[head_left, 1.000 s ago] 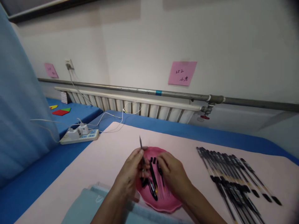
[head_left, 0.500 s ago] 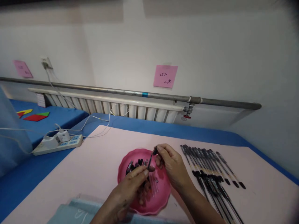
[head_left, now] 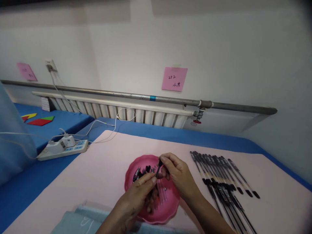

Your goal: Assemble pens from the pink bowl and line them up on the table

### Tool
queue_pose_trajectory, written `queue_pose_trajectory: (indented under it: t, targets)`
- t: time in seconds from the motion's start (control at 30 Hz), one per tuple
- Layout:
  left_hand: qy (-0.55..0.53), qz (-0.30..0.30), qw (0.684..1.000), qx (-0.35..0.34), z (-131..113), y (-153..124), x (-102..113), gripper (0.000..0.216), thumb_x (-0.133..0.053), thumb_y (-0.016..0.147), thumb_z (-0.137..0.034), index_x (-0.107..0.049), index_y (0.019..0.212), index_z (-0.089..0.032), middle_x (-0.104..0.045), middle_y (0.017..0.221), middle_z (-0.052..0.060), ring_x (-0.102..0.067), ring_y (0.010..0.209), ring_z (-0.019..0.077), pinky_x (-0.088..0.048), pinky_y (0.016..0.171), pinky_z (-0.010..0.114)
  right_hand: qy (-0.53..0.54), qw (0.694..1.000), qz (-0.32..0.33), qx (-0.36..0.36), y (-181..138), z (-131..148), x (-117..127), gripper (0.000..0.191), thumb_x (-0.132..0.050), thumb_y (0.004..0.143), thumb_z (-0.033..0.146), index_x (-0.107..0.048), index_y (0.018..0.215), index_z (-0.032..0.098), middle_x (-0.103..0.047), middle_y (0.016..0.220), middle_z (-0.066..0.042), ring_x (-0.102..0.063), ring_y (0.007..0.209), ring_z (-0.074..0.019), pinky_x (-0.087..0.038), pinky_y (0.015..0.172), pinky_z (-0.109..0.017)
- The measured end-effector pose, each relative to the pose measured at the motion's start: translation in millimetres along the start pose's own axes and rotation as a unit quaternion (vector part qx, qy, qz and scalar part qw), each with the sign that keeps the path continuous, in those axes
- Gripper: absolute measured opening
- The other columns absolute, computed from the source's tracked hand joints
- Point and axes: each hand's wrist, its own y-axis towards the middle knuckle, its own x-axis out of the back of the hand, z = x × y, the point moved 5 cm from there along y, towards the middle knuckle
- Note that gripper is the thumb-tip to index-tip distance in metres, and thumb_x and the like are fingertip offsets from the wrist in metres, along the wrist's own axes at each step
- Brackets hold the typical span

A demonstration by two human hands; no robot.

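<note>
My left hand (head_left: 143,191) is closed round a dark, slender pen (head_left: 158,170) that slants up to the right above a pink scalloped plate (head_left: 168,211). At the pen's upper end, the fingers of my right hand (head_left: 179,175) pinch a small black pen cap (head_left: 160,161). Cap and pen meet in one line, though how far the cap sits on is too small to tell. Inside the plate lie black pen parts (head_left: 147,169) and clear tubes (head_left: 162,191), partly hidden by my left hand.
Right of the plate, black-capped pens (head_left: 214,162) lie in a row, with a second bunch (head_left: 229,201) nearer me. A folded light-blue cloth (head_left: 73,221) lies at the front edge. A power strip (head_left: 64,149) with white cables sits at left, and a radiator (head_left: 136,115) runs behind.
The black cap in my right hand has gone from tilted to more in line with the pen's end. Both hands stay over the plate; the view has shifted slightly.
</note>
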Motion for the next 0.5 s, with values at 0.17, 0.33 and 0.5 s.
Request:
queue_pose_trajectory:
  t: [0.17,0.33,0.5]
  targets:
    - [-0.038,-0.019,0.998,0.042,-2.4,-2.4,-3.1,0.03,-0.063,0.073,-0.046,-0.053,0.083,-0.019,-0.041,0.05,-0.008,-0.031,0.037,0.0032,-0.017,0.036,0.016,0.034,0.999,-0.012,-0.03,0.0,-10.4,-3.8,0.027,-0.058,0.078,0.045,-0.057,0.07,0.019,-0.051,0.05,0.006,-0.044,0.046,-0.0104,-0.034,0.047,-0.022]
    - [-0.054,-0.076,0.994,0.06,-4.7,-2.8,0.8,0.03,-0.06,0.073,-0.046,-0.049,0.079,-0.019,-0.045,0.054,-0.007,-0.029,0.037,0.0011,-0.009,0.035,0.014,0.065,0.997,0.011,-0.031,-3.1,-16.1,-14.1,0.028,-0.062,0.075,0.045,-0.057,0.066,0.019,-0.052,0.06,0.003,-0.049,0.058,-0.0137,-0.042,0.058,-0.025]
    - [-0.088,-0.09,0.988,0.09,-4.3,-2.8,2.0,0.029,-0.056,0.074,-0.045,-0.051,0.078,-0.017,-0.046,0.053,-0.006,-0.027,0.034,0.0008,-0.008,0.033,0.014,0.071,0.996,0.028,-0.043,-8.9,-18.5,-21.1,0.026,-0.062,0.076,0.044,-0.06,0.07,0.019,-0.053,0.06,0.003,-0.05,0.059,-0.0143,-0.041,0.057,-0.025]
